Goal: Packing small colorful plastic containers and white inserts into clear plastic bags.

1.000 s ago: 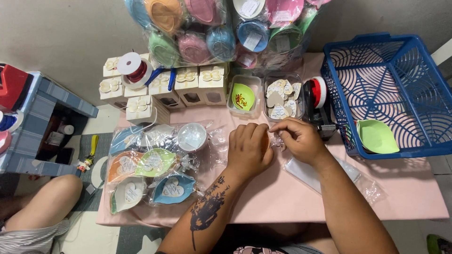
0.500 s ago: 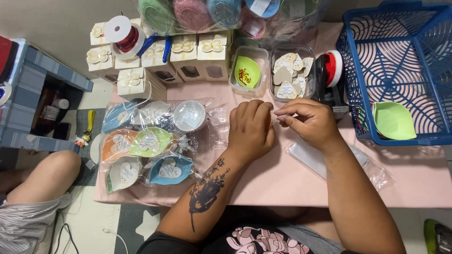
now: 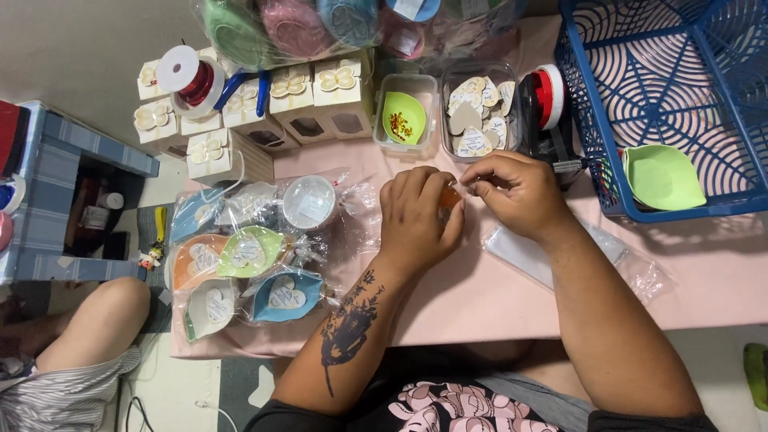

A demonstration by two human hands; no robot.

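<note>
Both hands meet over the middle of the pink table (image 3: pixel 496 296). My left hand (image 3: pixel 418 220) is curled around a small orange dish (image 3: pixel 449 197), mostly hidden under the fingers. My right hand (image 3: pixel 516 192) pinches clear wrapping at the dish's edge, fingertips touching the left hand. A flat stack of clear plastic bags (image 3: pixel 544 256) lies just under my right wrist.
Wrapped leaf-shaped dishes (image 3: pixel 248 256) lie at the left. Small white gift boxes (image 3: pixel 240 104) and a red ribbon spool (image 3: pixel 192 76) stand behind them. A tub of heart tags (image 3: pixel 476 120), a tape dispenser (image 3: pixel 548 108) and a blue basket (image 3: pixel 720 48) holding a green dish (image 3: pixel 660 176) sit at the back right.
The view has tilted and come closer. My hands stay together over the table, still working the wrapping around the small dish.
</note>
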